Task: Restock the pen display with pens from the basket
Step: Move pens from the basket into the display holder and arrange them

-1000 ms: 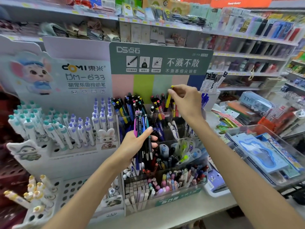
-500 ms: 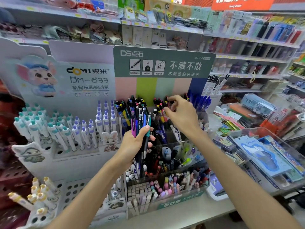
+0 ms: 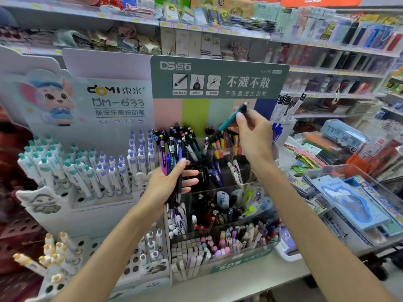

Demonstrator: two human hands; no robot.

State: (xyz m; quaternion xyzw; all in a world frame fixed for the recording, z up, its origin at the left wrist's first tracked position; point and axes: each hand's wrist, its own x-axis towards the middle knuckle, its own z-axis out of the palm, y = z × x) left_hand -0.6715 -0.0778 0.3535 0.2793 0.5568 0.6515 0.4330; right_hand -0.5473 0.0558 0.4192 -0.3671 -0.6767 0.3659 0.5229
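A: R hand?
B: right hand (image 3: 254, 132) pinches a teal pen (image 3: 232, 117) slantwise above the pen display (image 3: 220, 219), tip end down by the back-row pens.
A: L?
B: left hand (image 3: 169, 182) grips a pen bundle (image 3: 171, 158), upright, in front of the display; lower ends hidden behind palm, count unclear.
A: Basket?
B: Can't make one out. Shelf goods up top blurred.
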